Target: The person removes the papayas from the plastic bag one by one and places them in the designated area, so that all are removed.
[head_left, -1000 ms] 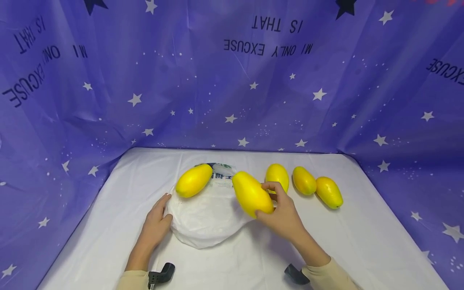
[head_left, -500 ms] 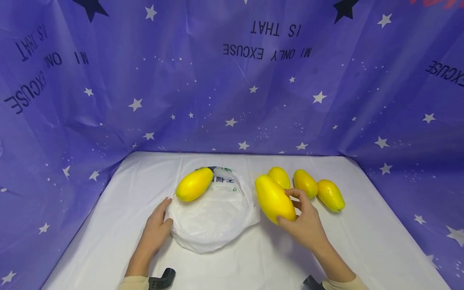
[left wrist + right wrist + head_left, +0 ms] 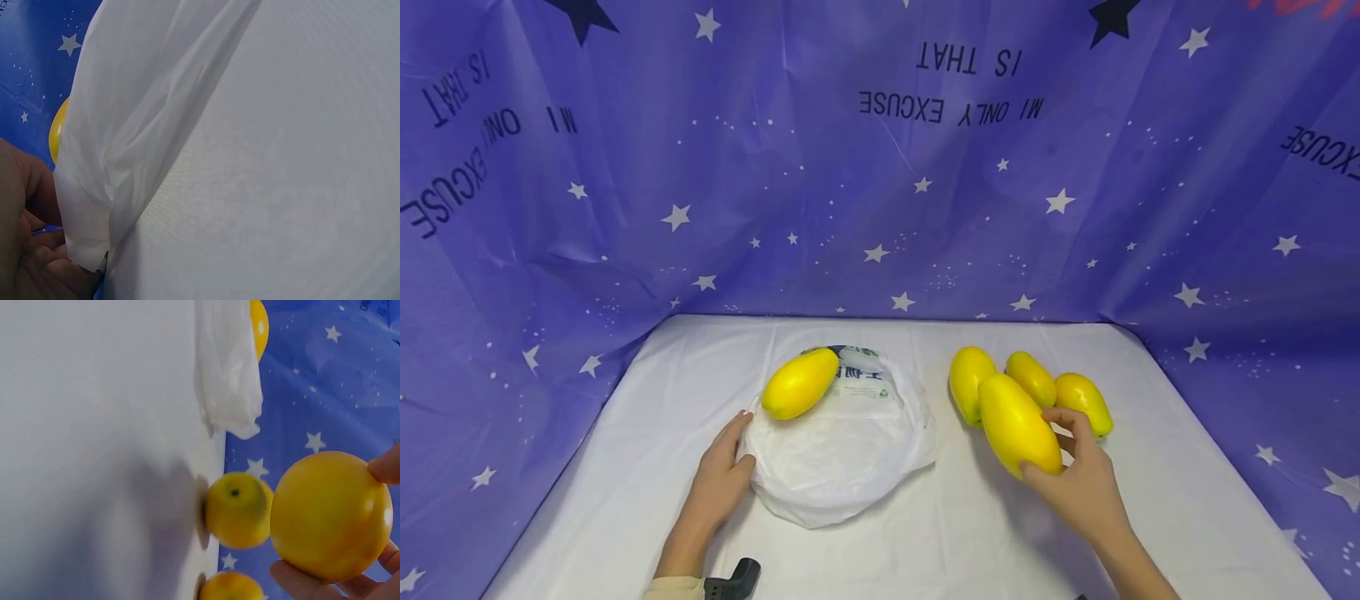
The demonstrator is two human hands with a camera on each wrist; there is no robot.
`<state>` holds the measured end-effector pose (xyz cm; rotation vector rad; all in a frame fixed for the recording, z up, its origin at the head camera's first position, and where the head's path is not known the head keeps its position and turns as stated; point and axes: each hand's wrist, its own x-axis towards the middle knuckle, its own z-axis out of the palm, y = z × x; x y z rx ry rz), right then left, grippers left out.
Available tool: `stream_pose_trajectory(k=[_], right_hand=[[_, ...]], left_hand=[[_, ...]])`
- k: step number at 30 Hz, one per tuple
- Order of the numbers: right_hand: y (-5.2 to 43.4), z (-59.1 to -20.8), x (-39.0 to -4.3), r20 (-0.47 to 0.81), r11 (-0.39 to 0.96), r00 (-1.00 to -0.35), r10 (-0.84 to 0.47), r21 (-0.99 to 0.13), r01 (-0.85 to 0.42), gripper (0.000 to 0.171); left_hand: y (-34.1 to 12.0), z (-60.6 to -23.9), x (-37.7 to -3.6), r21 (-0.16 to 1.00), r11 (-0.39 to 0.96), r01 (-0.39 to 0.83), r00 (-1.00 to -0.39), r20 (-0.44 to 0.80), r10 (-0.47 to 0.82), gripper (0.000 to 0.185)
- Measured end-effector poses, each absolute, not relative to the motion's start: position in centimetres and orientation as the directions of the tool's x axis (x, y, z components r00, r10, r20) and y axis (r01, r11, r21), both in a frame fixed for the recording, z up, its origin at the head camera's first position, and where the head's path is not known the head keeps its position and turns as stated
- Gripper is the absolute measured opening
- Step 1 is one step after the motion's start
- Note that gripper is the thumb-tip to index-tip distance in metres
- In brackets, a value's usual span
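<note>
A yellow papaya [image 3: 1018,427] is in my right hand [image 3: 1082,479], thumb on the near side and fingers round its far side. It is held above the table, overlapping the other papayas in the head view. My left hand [image 3: 721,475] grips the left edge of a white plastic bag [image 3: 827,475], its fingers partly hidden by the film in the left wrist view. The bag lies flattened into a ring with green and blue print at the back. Another papaya [image 3: 801,383] lies on the bag's back left part.
Right of the bag are three more papayas: one at left [image 3: 968,379], one in the middle [image 3: 1032,377] and one at right [image 3: 1082,400]. The table has a white cloth [image 3: 1172,508]. A purple star-printed curtain [image 3: 820,167] stands behind and at both sides.
My right hand has moved to the right with the papaya, away from the bag and in front of the other papayas. The left hand stays at the bag's edge.
</note>
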<state>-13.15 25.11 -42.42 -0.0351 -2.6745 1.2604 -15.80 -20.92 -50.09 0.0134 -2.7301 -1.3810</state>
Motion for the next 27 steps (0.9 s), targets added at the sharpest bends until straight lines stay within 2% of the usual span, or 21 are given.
stream_pose_trajectory(k=[6, 15, 22, 27], right_hand=[[26.4, -43.0, -12.7, 0.111, 0.676, -0.982, 0.153, -0.737, 0.022, 0.068], [27.2, -43.7, -12.2, 0.032, 0.689, -0.985, 0.167, -0.718, 0.094, 0.073], [27.8, -44.7, -12.4, -0.106, 0.721, -0.985, 0.133, -0.672, 0.170, 0.078], [27.7, -45.0, -12.4, -0.144, 0.727, -0.982, 0.124, -0.660, 0.189, 0.080]], left_hand=[[-20.9, -50.0, -15.8, 0.806, 0.591, 0.028, -0.997, 0.068, -0.046, 0.062], [-21.0, -50.1, -15.8, 0.803, 0.595, 0.035, -0.996, 0.077, -0.046, 0.061], [-21.0, -50.2, -15.8, 0.808, 0.589, 0.010, -0.996, 0.061, -0.066, 0.062], [-21.0, -50.1, -15.7, 0.807, 0.590, 0.010, -0.996, 0.063, -0.069, 0.062]])
